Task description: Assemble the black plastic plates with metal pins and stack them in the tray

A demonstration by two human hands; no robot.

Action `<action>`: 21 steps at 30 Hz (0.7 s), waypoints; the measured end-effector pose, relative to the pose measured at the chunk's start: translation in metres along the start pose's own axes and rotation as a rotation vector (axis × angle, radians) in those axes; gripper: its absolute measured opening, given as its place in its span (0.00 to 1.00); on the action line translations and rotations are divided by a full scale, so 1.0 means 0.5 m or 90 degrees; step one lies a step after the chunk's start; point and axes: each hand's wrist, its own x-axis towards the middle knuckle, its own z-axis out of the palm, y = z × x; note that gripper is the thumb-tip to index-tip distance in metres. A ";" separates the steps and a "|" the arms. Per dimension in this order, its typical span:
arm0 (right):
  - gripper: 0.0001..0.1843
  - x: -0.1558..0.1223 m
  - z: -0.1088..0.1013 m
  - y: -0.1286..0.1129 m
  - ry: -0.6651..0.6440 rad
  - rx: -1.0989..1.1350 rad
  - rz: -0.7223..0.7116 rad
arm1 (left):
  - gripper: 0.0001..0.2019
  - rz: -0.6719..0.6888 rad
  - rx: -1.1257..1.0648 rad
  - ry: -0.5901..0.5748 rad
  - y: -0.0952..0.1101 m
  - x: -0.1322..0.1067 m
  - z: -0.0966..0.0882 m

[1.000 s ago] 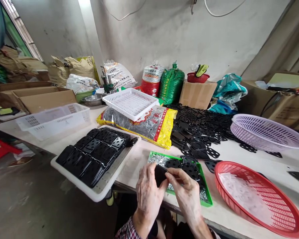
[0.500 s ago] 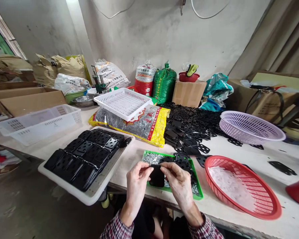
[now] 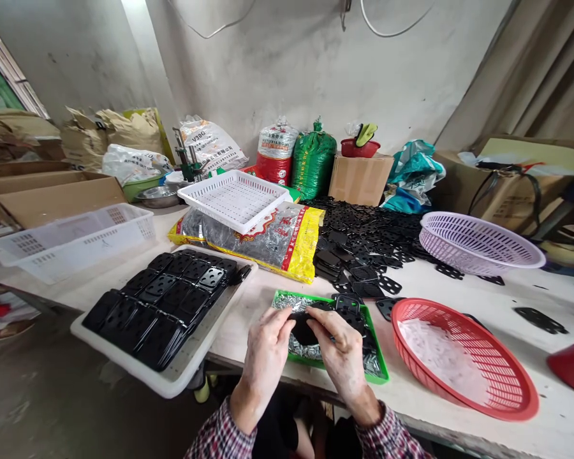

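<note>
Between my two hands is a small black plastic plate (image 3: 305, 331), held by its upper edge and tilted. My left hand (image 3: 266, 341) pinches its left corner with thumb and fingertips. The right corner is pinched the same way by my right hand (image 3: 337, 341). Just beneath lies a green tray (image 3: 381, 357) with small shiny metal pins (image 3: 296, 303) and more black plates (image 3: 351, 311). To the left, rows of stacked black plates (image 3: 172, 299) fill much of a white tray (image 3: 172, 382). My fingers hide part of the held plate's edge.
A red basket (image 3: 516, 382) of clear plastic pieces stands at the right, a purple basket (image 3: 483, 245) behind it. Loose black plates (image 3: 363, 239) are heaped at the back. A white tray (image 3: 236, 197) rests on a yellow-edged bag (image 3: 306, 248); a translucent crate (image 3: 76, 245) is far left.
The black plate has tipped between my fingers, so its face looks shorter now. Both hands keep their pinch and have drawn slightly closer together.
</note>
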 end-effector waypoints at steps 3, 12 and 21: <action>0.13 0.006 -0.003 -0.001 -0.023 -0.001 -0.029 | 0.12 0.025 0.034 -0.023 0.003 0.005 -0.005; 0.16 0.012 -0.004 -0.014 -0.077 0.007 -0.097 | 0.13 0.039 0.043 -0.088 0.015 0.021 -0.027; 0.20 0.017 0.015 -0.021 -0.087 -0.020 -0.080 | 0.13 0.000 -0.002 -0.120 0.030 0.032 -0.040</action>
